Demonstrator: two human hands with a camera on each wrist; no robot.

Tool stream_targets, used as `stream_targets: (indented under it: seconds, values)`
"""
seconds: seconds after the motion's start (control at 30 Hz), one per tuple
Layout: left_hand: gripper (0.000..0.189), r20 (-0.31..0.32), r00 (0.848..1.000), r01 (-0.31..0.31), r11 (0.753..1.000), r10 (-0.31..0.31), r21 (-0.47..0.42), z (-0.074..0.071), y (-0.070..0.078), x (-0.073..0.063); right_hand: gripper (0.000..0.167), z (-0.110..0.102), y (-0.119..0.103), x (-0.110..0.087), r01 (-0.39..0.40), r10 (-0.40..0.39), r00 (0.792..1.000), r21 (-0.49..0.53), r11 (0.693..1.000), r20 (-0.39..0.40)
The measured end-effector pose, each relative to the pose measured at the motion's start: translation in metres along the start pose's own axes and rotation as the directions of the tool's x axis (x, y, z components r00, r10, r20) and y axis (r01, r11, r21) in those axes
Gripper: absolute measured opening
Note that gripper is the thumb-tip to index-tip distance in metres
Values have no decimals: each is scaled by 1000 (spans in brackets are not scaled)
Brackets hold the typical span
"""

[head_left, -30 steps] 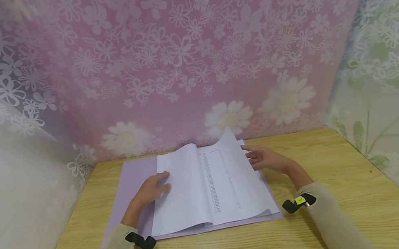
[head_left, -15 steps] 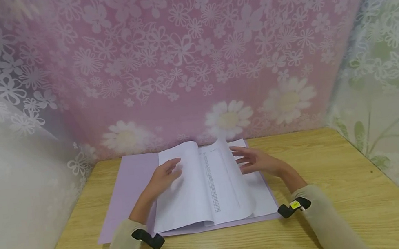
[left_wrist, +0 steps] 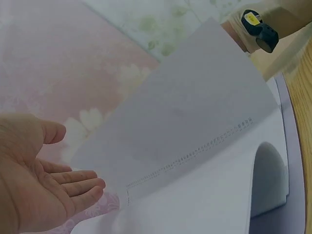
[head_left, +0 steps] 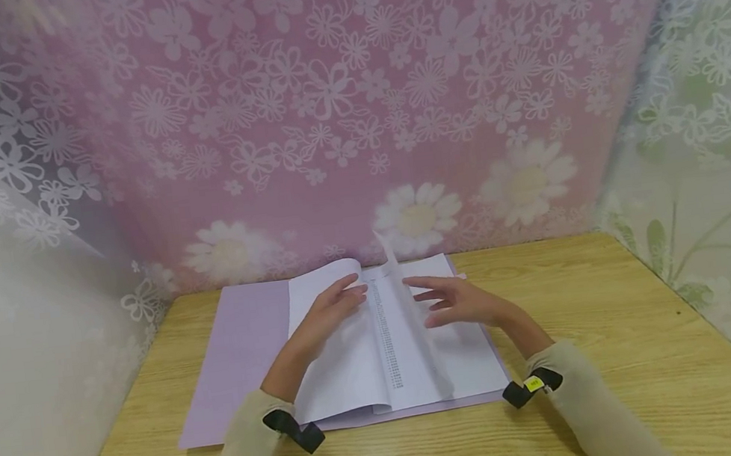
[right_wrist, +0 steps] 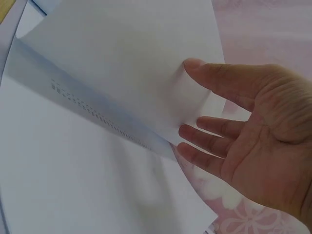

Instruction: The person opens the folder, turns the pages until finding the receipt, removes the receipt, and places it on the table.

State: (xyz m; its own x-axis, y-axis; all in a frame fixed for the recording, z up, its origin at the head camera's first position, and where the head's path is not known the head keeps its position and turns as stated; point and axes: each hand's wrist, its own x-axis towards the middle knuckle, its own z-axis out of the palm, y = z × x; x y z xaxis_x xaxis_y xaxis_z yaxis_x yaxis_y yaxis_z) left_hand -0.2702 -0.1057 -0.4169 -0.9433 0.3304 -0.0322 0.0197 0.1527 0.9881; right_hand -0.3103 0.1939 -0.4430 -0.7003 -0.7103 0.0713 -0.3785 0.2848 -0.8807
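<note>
A lilac folder lies spread on the table with a stack of white paper in it. One page stands up steeply near the middle, a narrow column of print along its inner side. My right hand is behind this page, its extended fingers and thumb touching the back of the sheet in the right wrist view. Over the left-hand pages hovers my left hand, palm turned toward the raised page, with nothing in it. In the left wrist view its relaxed fingers are apart from the sheet.
The wooden table extends around the folder on both sides and in front. A pink flowered backdrop rises right behind the folder, with pale flowered side walls left and right. Black cameras are strapped to both wrists.
My right hand has moved left, swinging the page from the right side to nearly upright. My left hand has lifted off the left-hand pages and moved right, toward the middle.
</note>
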Motion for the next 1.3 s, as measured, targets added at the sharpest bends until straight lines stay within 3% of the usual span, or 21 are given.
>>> stream_targets:
  seconds: [0.13, 0.23, 0.47, 0.67, 0.8, 1.1, 1.3]
  values:
    - [61, 63, 998, 10, 998, -6, -66, 6, 1, 5, 78, 4, -4, 3, 16, -16, 1000, -18, 1000, 15]
    - [62, 87, 996, 15, 998, -9, -62, 10, 1, 8, 77, 8, -5, 5, 29, -28, 999, -26, 999, 24]
    - [67, 68, 997, 34, 997, -30, -67, 13, 2, 9, 77, 18, -14, 8, 36, -34, 998, -26, 999, 44]
    - [61, -28, 999, 30, 996, -33, -85, 7, 1, 8, 75, 24, -20, 11, 53, -51, 997, -21, 998, 59]
    - [52, -119, 991, 55, 996, -63, -76, -2, -2, 5, 73, 28, -23, 13, 71, -69, 994, -15, 997, 79]
    - [56, -252, 957, 137, 990, -142, -38, -33, -21, -7, 73, 23, -28, 20, 99, -90, 987, -63, 993, 132]
    - [61, -326, 921, 220, 976, -211, -10, -51, -30, -17, 72, 6, -37, 25, 105, -87, 986, -121, 987, 142]
